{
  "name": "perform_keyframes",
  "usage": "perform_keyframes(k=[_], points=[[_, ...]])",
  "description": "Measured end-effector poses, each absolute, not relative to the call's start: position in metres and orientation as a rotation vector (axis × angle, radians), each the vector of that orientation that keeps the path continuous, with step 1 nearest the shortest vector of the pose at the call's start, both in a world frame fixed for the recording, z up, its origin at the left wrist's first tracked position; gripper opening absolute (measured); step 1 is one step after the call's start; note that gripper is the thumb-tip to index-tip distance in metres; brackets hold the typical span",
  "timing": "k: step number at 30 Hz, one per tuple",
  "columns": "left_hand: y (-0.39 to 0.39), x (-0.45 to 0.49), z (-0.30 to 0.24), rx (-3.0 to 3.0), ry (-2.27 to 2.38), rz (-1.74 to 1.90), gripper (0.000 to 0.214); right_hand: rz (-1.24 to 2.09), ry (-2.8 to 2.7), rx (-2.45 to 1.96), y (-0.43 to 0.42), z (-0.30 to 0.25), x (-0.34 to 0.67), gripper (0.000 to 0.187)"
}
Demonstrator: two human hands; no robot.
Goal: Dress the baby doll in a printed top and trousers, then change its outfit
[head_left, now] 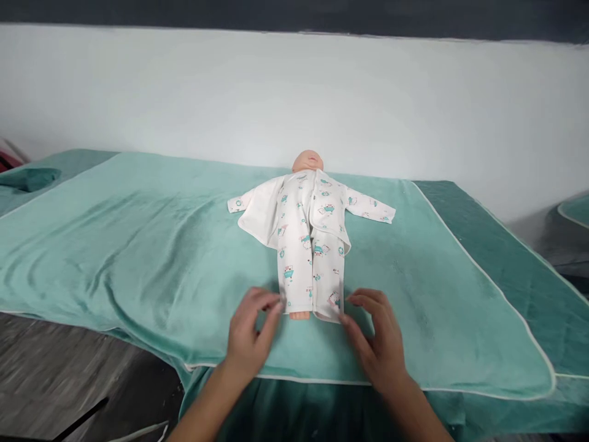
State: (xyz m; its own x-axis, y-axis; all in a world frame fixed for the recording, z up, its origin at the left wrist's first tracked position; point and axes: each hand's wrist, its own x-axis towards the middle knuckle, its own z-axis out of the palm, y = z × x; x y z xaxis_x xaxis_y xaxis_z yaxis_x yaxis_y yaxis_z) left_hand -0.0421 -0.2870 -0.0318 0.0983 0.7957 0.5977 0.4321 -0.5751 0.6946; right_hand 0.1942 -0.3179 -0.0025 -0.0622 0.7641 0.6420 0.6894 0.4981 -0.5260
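A baby doll lies on its back, dressed in a white printed jacket and matching white printed pants. The jacket is spread open, its sleeves stretched out to both sides, with one front panel folded outward on the left. Toes peek out below the left pant leg; the right leg's hem covers whatever is under it. My left hand has thumb and forefinger closed at the outer edge of the left pant leg. At the other leg, my right hand has thumb and fingers apart, the thumb at the hem's corner.
A light green velvety blanket with white piping lies under the doll, over a darker green cover. Behind stands a white wall. A folded green cloth is at the far left. The front edge drops toward a grey floor.
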Motion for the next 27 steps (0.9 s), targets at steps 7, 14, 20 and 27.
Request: perform_keyframes(k=[7, 14, 20, 27], points=[[-0.147, -0.081, -0.023, 1.811, 2.039, 1.111, 0.046, 0.246, -1.611, -1.238, -0.231, 0.048, 0.193, 0.010], [-0.086, -0.080, -0.017, 1.659, 2.164, 0.949, 0.024, 0.460, -1.516, -1.286, -0.103, 0.084, 0.179, 0.020], [-0.100, -0.053, 0.011, 1.183, 1.306, 1.551, 0.029, 0.398, -1.723, -1.435, -0.035, 0.062, 0.183, 0.045], [-0.140, 0.024, 0.055, 1.972, 0.989, 1.353, 0.008, 0.412, -1.785, -1.330, -0.043, 0.053, 0.182, 0.047]])
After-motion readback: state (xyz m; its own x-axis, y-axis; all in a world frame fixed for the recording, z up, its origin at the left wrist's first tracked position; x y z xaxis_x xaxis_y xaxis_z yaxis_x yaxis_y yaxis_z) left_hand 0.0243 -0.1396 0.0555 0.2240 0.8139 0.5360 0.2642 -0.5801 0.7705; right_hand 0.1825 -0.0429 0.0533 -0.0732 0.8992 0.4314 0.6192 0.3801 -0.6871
